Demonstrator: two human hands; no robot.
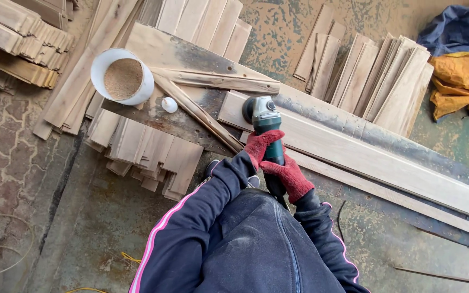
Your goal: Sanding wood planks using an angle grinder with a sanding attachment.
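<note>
My left hand (260, 144), red-gloved: clamped round the green angle grinder (266, 126). My right hand (290, 176), red-gloved: clamped on its rear grip, at 5 o'clock. Grinder head: resting on the long pale plank (365, 157). White bucket of sawdust (122, 76): at 10 o'clock. Stacked boards (386, 81): at 2 o'clock.
</note>
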